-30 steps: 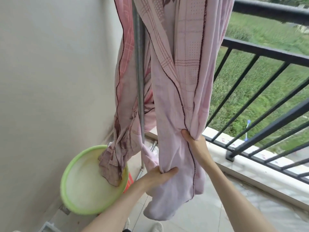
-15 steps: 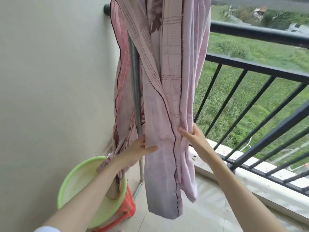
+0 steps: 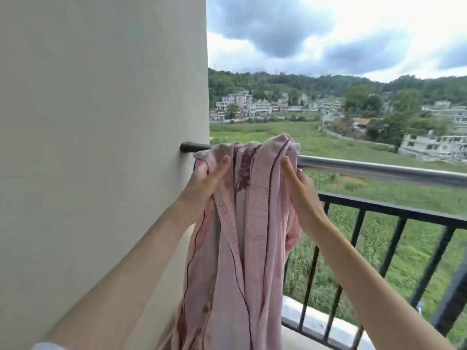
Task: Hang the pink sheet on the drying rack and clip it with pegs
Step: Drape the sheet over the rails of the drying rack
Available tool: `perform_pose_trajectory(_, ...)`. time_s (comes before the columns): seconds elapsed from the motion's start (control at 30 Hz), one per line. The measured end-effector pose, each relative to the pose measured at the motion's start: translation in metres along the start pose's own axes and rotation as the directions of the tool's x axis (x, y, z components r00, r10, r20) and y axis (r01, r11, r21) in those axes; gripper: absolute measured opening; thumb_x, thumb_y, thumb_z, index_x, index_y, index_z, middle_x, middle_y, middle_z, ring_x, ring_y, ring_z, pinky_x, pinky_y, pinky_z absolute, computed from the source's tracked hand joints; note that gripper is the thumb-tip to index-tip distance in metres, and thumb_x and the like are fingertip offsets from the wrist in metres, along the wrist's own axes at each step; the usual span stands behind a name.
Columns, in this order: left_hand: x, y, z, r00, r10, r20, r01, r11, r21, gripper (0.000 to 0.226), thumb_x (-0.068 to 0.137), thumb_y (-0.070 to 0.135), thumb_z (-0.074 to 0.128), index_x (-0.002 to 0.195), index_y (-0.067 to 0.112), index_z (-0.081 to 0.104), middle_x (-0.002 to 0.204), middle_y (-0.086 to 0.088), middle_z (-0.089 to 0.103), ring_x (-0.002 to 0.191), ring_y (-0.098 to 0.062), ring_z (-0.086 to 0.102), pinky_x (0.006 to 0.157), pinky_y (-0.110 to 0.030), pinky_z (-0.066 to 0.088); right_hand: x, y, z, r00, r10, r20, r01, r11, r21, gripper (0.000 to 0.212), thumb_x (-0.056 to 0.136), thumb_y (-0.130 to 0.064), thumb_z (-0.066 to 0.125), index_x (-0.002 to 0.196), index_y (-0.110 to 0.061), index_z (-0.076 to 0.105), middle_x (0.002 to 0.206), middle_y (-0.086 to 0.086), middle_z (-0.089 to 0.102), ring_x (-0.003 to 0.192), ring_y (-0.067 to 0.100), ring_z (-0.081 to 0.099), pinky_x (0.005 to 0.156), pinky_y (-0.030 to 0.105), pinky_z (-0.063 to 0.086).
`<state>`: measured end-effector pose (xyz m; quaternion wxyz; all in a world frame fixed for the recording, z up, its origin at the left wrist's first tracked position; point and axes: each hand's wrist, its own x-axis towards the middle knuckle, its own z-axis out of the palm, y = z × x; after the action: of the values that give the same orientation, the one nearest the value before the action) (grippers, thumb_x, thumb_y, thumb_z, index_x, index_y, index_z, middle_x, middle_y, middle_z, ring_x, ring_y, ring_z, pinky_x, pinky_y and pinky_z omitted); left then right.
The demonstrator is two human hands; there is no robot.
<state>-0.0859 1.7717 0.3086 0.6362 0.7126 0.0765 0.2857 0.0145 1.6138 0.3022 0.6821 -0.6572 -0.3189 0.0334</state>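
Your rack's silver rail runs from the wall out toward three o'clock, capped black at the nine o'clock end. The pink sheet drapes bunched over it beside the wall, hanging toward six o'clock.

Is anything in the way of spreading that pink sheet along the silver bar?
Nothing visible is. The pink sheet hangs bunched over the silver bar near the wall, both hands gripping it: left hand, right hand. The bar's stretch to the right is bare.
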Motion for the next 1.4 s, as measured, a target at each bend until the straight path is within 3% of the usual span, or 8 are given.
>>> perform_pose_trajectory(0.23, 0.039, 0.040, 0.006, 0.995, 0.004, 0.104, -0.029, 0.970, 0.240, 0.035, 0.086, 0.050, 0.054, 0.096, 0.016, 0.052, 0.107, -0.001, 0.055, 0.097, -0.014, 0.051, 0.090, -0.033, 0.042, 0.023, -0.024, 0.000, 0.985, 0.170, -0.028, -0.170, 0.985, -0.001, 0.074, 0.089, -0.055, 0.047, 0.108, 0.015, 0.057, 0.102, 0.029, 0.065, 0.092, 0.041, 0.063, 0.092, 0.044, 0.049)
perform_pose_trajectory(0.37, 0.056, 0.060, 0.015, 0.975, 0.076, 0.208, -0.129, 0.958, 0.257, 0.023, 0.093, 0.043, 0.047, 0.089, 0.020, 0.049, 0.098, 0.001, 0.044, 0.075, 0.001, 0.042, 0.069, -0.016, 0.034, 0.040, -0.047, -0.008, 0.984, 0.162, -0.072, -0.164, 0.986, -0.031, 0.070, 0.089, -0.052, 0.049, 0.108, 0.015, 0.057, 0.111, 0.035, 0.058, 0.091, 0.042, 0.063, 0.095, 0.056, 0.045)
perform_pose_trajectory(0.53, 0.077, 0.105, 0.037, 0.936, 0.090, 0.342, -0.224, 0.899, 0.376, 0.051, 0.097, 0.041, 0.037, 0.113, -0.004, 0.057, 0.107, -0.016, 0.060, 0.105, -0.025, 0.055, 0.106, -0.046, 0.036, 0.062, -0.078, -0.043, 0.970, 0.208, -0.124, -0.197, 0.976, 0.096, 0.050, 0.089, -0.044, 0.055, 0.108, 0.002, 0.064, 0.102, 0.007, 0.066, 0.077, 0.020, 0.062, 0.073, 0.031, 0.053)
perform_pose_trajectory(0.8, 0.090, 0.159, 0.119, 0.851, 0.193, 0.488, -0.402, 0.837, 0.372, 0.045, 0.097, 0.030, 0.042, 0.102, -0.012, 0.055, 0.097, -0.013, 0.051, 0.084, -0.024, 0.045, 0.084, -0.048, 0.045, 0.054, -0.117, -0.127, 0.926, 0.018, -0.376, 0.052, 0.983, 0.175, 0.034, 0.089, -0.035, 0.059, 0.074, -0.004, 0.060, 0.079, 0.008, 0.062, 0.072, 0.020, 0.062, 0.076, 0.033, 0.053)
perform_pose_trajectory(0.93, 0.083, 0.150, 0.159, 0.850, 0.151, 0.504, -0.312, 0.916, 0.252, 0.029, 0.090, 0.022, 0.057, 0.103, -0.003, 0.062, 0.105, -0.030, 0.062, 0.090, -0.042, 0.061, 0.092, -0.059, 0.046, 0.036, -0.109, -0.165, 0.860, -0.085, -0.504, 0.064, 0.996, -0.059, 0.047, 0.088, -0.043, 0.057, 0.070, 0.001, 0.056, 0.076, 0.014, 0.052, 0.072, 0.023, 0.049, 0.078, 0.031, 0.048)
perform_pose_trajectory(1.07, 0.082, 0.114, 0.176, 0.816, 0.018, 0.578, -0.278, 0.889, 0.365, 0.032, 0.087, 0.023, 0.062, 0.100, -0.006, 0.065, 0.091, -0.020, 0.062, 0.082, -0.028, 0.055, 0.086, -0.047, 0.048, 0.012, -0.088, -0.187, 0.871, -0.199, -0.450, -0.105, 0.818, -0.565, 0.061, 0.091, -0.040, 0.054, 0.041, -0.014, 0.032, 0.031, -0.007, 0.031, 0.029, 0.008, 0.030, 0.037, 0.015, 0.033)
perform_pose_trajectory(1.2, 0.081, 0.092, 0.175, 0.795, -0.086, 0.601, -0.349, 0.745, 0.569, 0.042, 0.086, 0.033, 0.062, 0.089, -0.009, 0.065, 0.076, -0.012, 0.051, 0.066, -0.019, 0.043, 0.061, -0.031, 0.036, -0.010, -0.070, -0.189, 0.849, -0.335, -0.408, -0.307, 0.316, -0.898, 0.049, 0.091, -0.043, 0.053, 0.053, -0.011, 0.057, 0.046, -0.002, 0.050, 0.043, 0.016, 0.051, 0.055, 0.024, 0.040)
perform_pose_trajectory(1.4, 0.076, 0.091, 0.135, 0.807, -0.008, 0.590, -0.412, 0.708, 0.574, 0.026, 0.084, 0.042, 0.062, 0.079, 0.019, 0.073, 0.049, 0.015, 0.058, 0.045, -0.002, 0.042, 0.045, -0.011, 0.034, -0.019, -0.064, -0.139, 0.825, -0.523, -0.214, -0.013, 0.361, -0.932, 0.035, 0.093, -0.033, 0.049, 0.116, -0.008, 0.061, 0.130, 0.011, 0.056, 0.119, 0.025, 0.050, 0.110, 0.040, 0.029)
